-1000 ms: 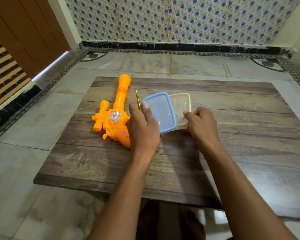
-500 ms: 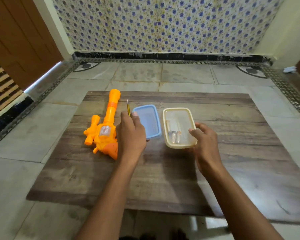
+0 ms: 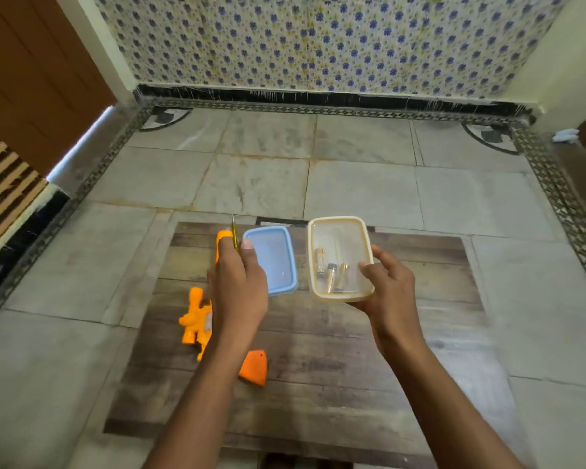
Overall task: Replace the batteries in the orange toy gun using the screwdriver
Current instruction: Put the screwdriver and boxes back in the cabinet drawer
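The orange toy gun [image 3: 194, 321] lies on the left of the wooden table [image 3: 352, 384], partly hidden under my left forearm. My left hand [image 3: 239, 289] holds the blue lid [image 3: 278, 262] by its left edge, thumb on top. The thin yellow screwdriver [image 3: 233, 231] sticks out past my left fingers, next to the gun's barrel tip; whether it is held I cannot tell. My right hand [image 3: 391, 296] grips the cream container [image 3: 339, 225] at its right side, lifted off the table. Several batteries [image 3: 332, 274] lie inside it.
The low table stands on a tiled floor [image 3: 362, 187]. A patterned wall [image 3: 318, 38] is behind it, and a brown door [image 3: 31, 79] at the left. The table's right half [image 3: 437, 299] holds nothing I can see.
My left hand took the blue lid off the container and moved it left. My right hand lifted the open container off the table. The view tilted up and back.
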